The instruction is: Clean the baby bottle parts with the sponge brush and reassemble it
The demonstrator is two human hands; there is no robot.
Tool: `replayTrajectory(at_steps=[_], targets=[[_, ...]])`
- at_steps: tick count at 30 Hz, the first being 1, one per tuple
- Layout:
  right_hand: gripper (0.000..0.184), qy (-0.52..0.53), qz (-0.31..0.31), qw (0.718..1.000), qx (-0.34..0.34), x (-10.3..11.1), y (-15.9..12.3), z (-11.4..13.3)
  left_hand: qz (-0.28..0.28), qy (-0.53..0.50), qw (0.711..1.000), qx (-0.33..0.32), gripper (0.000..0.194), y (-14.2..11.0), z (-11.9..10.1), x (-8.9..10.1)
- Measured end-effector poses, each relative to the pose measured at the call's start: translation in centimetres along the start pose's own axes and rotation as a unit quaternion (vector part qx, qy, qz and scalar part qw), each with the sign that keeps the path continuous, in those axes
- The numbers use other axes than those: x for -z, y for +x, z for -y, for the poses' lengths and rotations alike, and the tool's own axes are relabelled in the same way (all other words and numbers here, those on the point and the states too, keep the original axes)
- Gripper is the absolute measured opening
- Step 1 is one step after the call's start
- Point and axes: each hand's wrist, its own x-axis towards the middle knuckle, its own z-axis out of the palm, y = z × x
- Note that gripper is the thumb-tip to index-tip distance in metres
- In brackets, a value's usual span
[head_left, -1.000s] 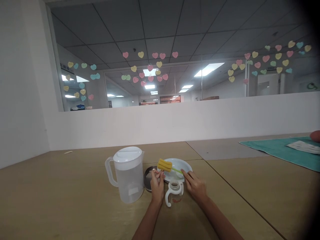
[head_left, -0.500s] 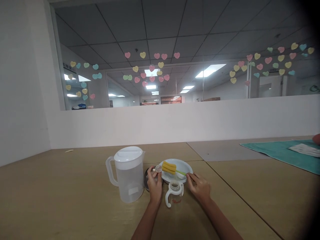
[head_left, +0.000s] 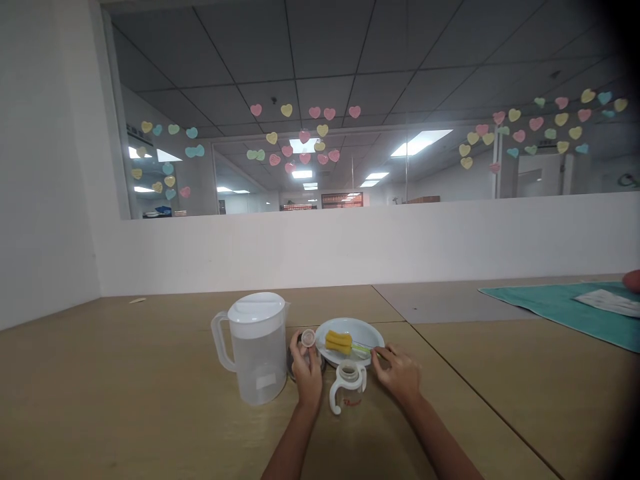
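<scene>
My left hand (head_left: 307,375) pinches a small clear round cap (head_left: 308,339), its round face turned towards me. A dark metal dish (head_left: 296,368) lies behind that hand and is partly covered by it. My right hand (head_left: 400,375) is closed on the thin green handle of a sponge brush (head_left: 339,343). The brush's yellow sponge head is over the white bowl (head_left: 373,331); I cannot tell if it touches the bowl. Between my hands stands a small clear bottle (head_left: 349,390) with a white handle collar and an uncovered mouth.
A translucent pitcher (head_left: 260,363) with a white lid stands left of my left hand. On the far right a teal cloth (head_left: 543,299) carries a white patterned cloth (head_left: 607,302). Part of another person's hand (head_left: 632,281) shows at the right edge. A white wall and window stand behind the table.
My left hand has come away from the sponge head and shifted slightly left, bringing the cap into view. The sponge brush has moved right and down over the bowl with my right hand.
</scene>
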Motion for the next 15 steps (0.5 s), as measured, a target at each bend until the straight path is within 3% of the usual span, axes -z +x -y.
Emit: replayTrajectory(at_steps=[4,8,11,15], targets=[[0.028,0.019,0.000,0.999,-0.035,0.14,-0.09,-0.02,0.043,0.015,0.999,-0.016,0.045,-0.26,0.27,0.00],[0.030,0.041,0.027,0.999,-0.018,0.08,-0.51,0.13,0.103,0.026,0.994,-0.030,0.041,-0.55,0.38,-0.10],[0.028,0.008,0.028,0.999,-0.018,-0.09,-0.64,0.08,0.067,0.033,0.997,-0.024,0.041,-0.42,0.29,-0.02],[0.033,-0.049,0.031,0.995,-0.085,-0.08,-0.42,-0.27,0.006,0.028,0.999,-0.030,0.040,0.15,0.17,0.28]])
